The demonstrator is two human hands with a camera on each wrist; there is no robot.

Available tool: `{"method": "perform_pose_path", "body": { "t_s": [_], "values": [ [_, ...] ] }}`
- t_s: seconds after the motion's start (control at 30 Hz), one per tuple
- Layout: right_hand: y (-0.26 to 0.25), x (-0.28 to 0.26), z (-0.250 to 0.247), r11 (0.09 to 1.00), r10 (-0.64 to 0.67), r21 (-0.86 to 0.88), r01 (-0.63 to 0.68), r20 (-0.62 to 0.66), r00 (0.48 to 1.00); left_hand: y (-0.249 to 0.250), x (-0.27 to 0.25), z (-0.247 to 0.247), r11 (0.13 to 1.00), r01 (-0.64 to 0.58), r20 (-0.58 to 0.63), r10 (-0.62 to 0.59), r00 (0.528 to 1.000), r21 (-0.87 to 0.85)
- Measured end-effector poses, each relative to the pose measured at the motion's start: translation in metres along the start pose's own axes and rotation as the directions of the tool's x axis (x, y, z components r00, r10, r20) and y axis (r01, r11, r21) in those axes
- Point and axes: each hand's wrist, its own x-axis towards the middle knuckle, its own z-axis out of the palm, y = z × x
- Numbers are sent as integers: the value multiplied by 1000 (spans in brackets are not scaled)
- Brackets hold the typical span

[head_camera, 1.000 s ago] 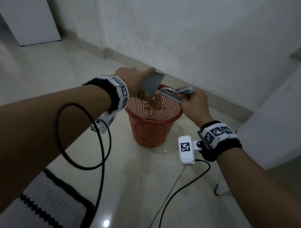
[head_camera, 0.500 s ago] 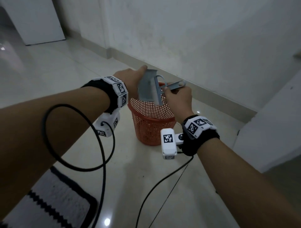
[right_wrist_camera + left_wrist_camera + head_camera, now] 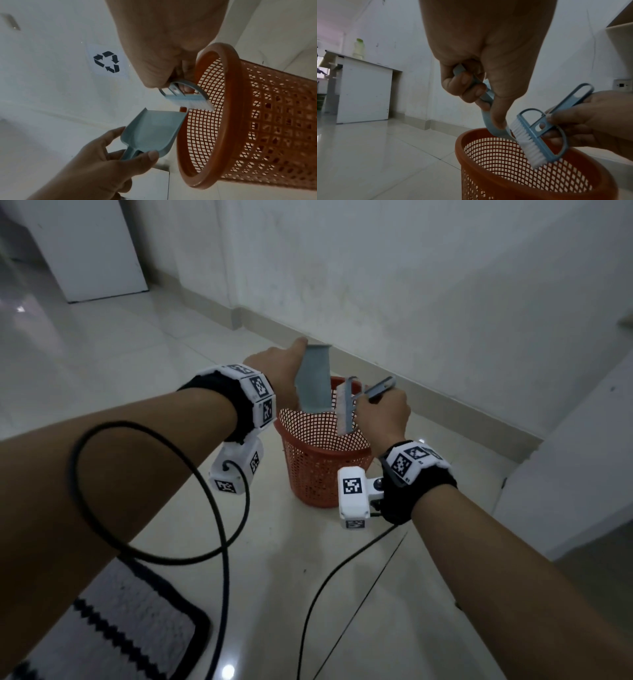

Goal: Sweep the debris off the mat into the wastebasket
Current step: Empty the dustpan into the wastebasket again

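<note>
Left hand (image 3: 274, 368) grips the tipped dustpan (image 3: 313, 381); right hand (image 3: 383, 412) grips the brush (image 3: 346, 409) at its three o'clock. Careless flicking could scatter crumbs beyond the wastebasket (image 3: 318, 474) rim.

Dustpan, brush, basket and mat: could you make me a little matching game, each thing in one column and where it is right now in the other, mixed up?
Things:
1. dustpan
2. brush
3. wastebasket
4. mat

Places:
A. standing on the floor below both hands
B. held by the right hand
C. lying on the floor at the lower left of the head view
D. held tipped over the basket by the left hand

Pairs: 1-D, 2-B, 3-A, 4-C
</note>
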Motion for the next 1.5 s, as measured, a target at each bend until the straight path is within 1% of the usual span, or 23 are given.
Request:
{"method": "perform_pose_path", "body": {
  "t_s": [0.03, 0.07, 0.13, 0.17, 0.2, 0.27, 0.33, 0.37, 0.43, 0.5, 0.53, 0.63, 0.73, 0.8, 0.87, 0.97, 1.07, 1.13, 1.2, 1.27, 1.37, 1.43, 1.5],
  "values": [
    [-1, 0, -3, 1000, 0, 28, 1, -36, 999, 1, -2, 0, 998, 25, 6, -24, 1000, -56],
    [-2, 0, -6, 998, -32, 44, 36, -73, 997, 2, -5, 1, 990, 53, 12, -52, 999, -133],
    [-6, -3, -10, 981, -186, 30, 190, -113, 976, 4, -12, 4, 946, 104, 22, -102, 995, -309],
    [-9, -5, -11, 956, -293, 3, 295, -112, 950, 5, -15, 5, 911, 119, 35, -115, 993, -395],
    [-10, -8, -11, 914, -406, -34, 404, -90, 910, 7, -19, 6, 870, 126, 60, -111, 992, -477],
    [-13, -14, -9, 784, -611, -134, 607, 6, 791, 11, -30, 10, 753, 159, 138, -91, 986, -638],
    [-16, -23, -7, 639, -739, -210, 740, 101, 667, 13, -44, 15, 610, 202, 209, -60, 976, -766],
    [-18, -28, -7, 591, -773, -207, 780, 133, 621, 13, -52, 18, 548, 209, 228, -35, 973, -810],
    [-17, -33, -10, 518, -820, -159, 840, 189, 541, 12, -67, 23, 466, 210, 251, 26, 968, -859],
    [-10, -36, -11, 475, -835, -112, 873, 256, 487, 12, -77, 25, 388, 211, 250, 52, 967, -897],
    [-5, -38, -12, 472, -834, -90, 877, 278, 477, 13, -81, 25, 341, 214, 243, 46, 969, -915],
    [4, -50, -16, 474, -842, -14, 880, 287, 458, 18, -86, 23, 241, 222, 236, 28, 971, -945],
    [11, -65, -25, 470, -853, 31, 882, 273, 445, 23, -90, 27, 206, 233, 242, 20, 970, -951],
    [11, -69, -29, 505, -833, 31, 863, 281, 477, 27, -92, 32, 202, 228, 237, 25, 971, -953],
    [10, -70, -31, 531, -814, 14, 847, 285, 506, 32, -94, 38, 185, 252, 261, 23, 965, -950],
    [16, -71, -40, 541, -801, -12, 841, 299, 520, 41, -96, 43, 136, 284, 289, 18, 957, -949],
    [25, -78, -53, 562, -779, -61, 825, 296, 552, 48, -97, 47, 123, 288, 293, 27, 956, -950],
    [36, -83, -65, 540, -779, -175, 823, 265, 568, 54, -99, 52, 120, 266, 277, 86, 957, -956],
    [48, -88, -80, 519, -786, -267, 812, 225, 576, 60, -104, 59, 100, 260, 274, 171, 946, -960],
    [64, -97, -93, 498, -801, -295, 816, 205, 563, 63, -111, 67, 80, 285, 296, 240, 925, -955],
    [92, -119, -107, 471, -798, -297, 830, 258, 545, 67, -128, 85, 122, 345, 366, 297, 882, -931],
    [113, -137, -111, 488, -755, -296, 821, 328, 567, 69, -141, 104, 153, 386, 414, 285, 864, -910],
    [137, -154, -111, 530, -694, -281, 800, 399, 599, 72, -152, 131, 168, 432, 462, 243, 853, -886]
  ]
}}
